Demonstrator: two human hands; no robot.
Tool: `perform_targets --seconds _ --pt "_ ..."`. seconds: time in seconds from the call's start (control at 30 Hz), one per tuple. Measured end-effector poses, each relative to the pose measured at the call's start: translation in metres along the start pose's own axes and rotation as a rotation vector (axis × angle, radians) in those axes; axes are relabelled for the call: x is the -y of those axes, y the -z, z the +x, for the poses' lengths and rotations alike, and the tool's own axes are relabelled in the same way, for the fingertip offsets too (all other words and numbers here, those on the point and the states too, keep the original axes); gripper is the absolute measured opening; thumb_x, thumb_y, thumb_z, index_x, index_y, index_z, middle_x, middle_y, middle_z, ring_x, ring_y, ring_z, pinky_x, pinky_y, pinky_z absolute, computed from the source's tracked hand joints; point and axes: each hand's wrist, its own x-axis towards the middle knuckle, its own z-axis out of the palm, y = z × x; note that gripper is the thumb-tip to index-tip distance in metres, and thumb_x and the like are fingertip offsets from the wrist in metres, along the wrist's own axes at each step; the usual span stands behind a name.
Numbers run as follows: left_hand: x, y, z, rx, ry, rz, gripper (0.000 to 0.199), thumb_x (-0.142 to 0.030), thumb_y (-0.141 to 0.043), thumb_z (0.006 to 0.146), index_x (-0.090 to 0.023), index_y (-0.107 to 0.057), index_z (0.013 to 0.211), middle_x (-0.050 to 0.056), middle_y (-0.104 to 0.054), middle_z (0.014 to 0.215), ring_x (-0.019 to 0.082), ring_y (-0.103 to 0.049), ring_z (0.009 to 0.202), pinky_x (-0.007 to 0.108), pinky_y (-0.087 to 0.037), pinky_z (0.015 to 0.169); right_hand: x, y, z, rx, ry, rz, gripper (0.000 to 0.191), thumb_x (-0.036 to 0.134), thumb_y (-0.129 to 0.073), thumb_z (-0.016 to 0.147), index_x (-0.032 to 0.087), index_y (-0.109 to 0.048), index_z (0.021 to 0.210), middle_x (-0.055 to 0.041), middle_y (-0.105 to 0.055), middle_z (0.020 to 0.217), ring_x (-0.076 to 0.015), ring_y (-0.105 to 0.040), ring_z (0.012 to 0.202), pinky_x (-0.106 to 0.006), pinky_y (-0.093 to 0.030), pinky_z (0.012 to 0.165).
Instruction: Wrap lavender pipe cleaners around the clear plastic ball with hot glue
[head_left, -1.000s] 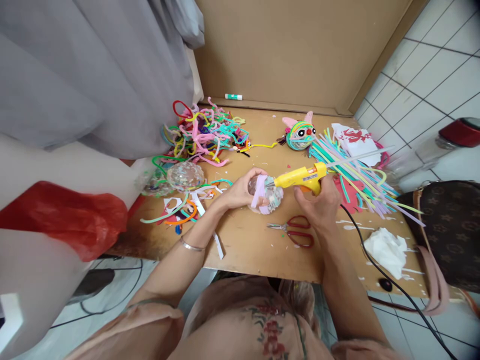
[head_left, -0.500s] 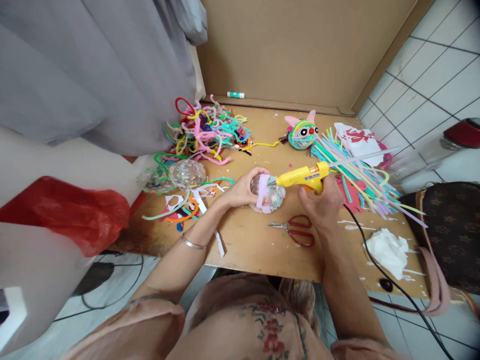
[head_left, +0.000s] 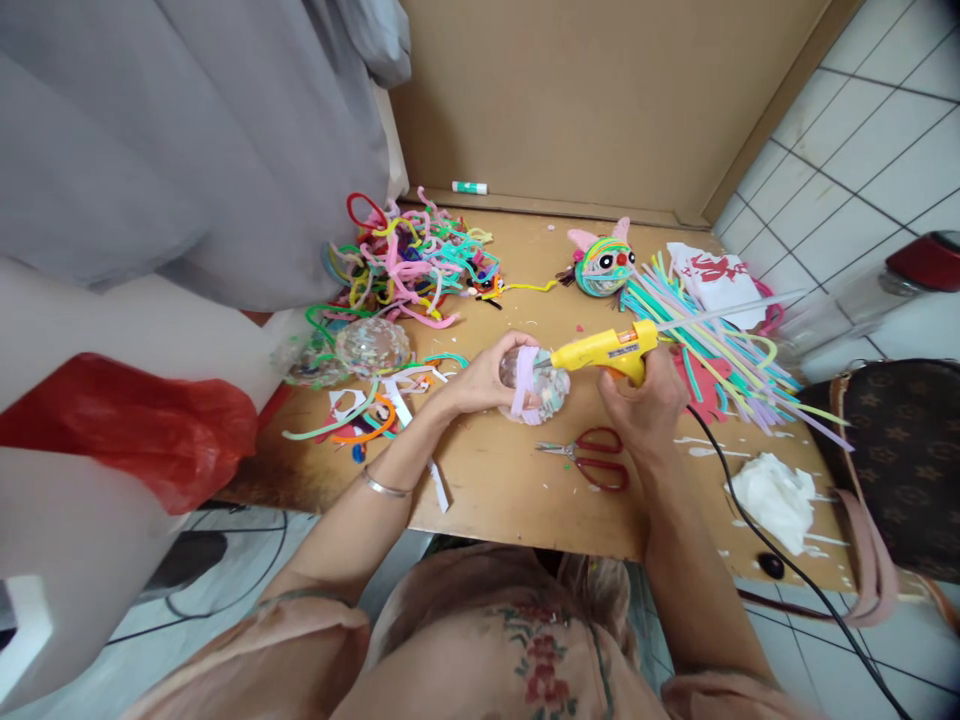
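Near the middle of the table, my left hand (head_left: pixel 484 380) is wrapped round the left side of a clear, rounded plastic piece (head_left: pixel 553 392) with a lilac fuzzy strip (head_left: pixel 524 378) across it. My right hand (head_left: pixel 646 400) grips a yellow glue gun (head_left: pixel 600 350) that points left. Its nozzle meets the clear piece just beside the lilac strip. A pale glue stick (head_left: pixel 727 308) sticks out of the gun's back. Red-handled scissors (head_left: pixel 600 472) lie below, between my hands.
Tangled pipe cleaners (head_left: pixel 420 255) and clear plastic pieces (head_left: pixel 373 346) lie left. A decorated ball with pink ears (head_left: pixel 602 265), loose pipe cleaners (head_left: pixel 697 340), crumpled tissue (head_left: pixel 774 500) and a brown bag (head_left: pixel 900 460) are right. The black cord (head_left: pixel 739 500) trails down right.
The whole view has shifted very slightly. Both hands, the glue gun and the clear piece keep nearly the same positions.
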Motion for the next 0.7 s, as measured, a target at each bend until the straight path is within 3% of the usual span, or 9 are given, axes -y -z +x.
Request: perform_targets --seconds 0.3,0.7 --pt "-0.0012 -0.0007 0.0009 0.004 -0.004 0.016 0.077 -0.042 -0.083 0.051 -0.017 -0.049 0.115 0.006 -0.057 0.110 0.022 -0.054 0.100 0.031 -0.045 0.086 0.0009 -0.0019 0.0007 -0.048 -0.050 0.008 0.023 0.040 -0.052 0.074 0.023 -0.047 0.088 -0.0043 -0.055 0.079 -0.0244 -0.057 0.078 -0.035 -0.042 0.066" --pt "0.0023 0.0001 0.0011 0.002 -0.014 0.031 0.075 -0.043 -0.082 0.050 -0.019 -0.049 0.114 0.003 -0.056 0.105 0.019 -0.052 0.094 0.030 -0.044 0.084 -0.0010 -0.0019 -0.0010 -0.010 -0.007 -0.012 0.021 0.037 -0.052 0.073 0.022 -0.047 0.087 -0.0042 -0.055 0.079 -0.0237 -0.056 0.076 -0.034 -0.040 0.064"
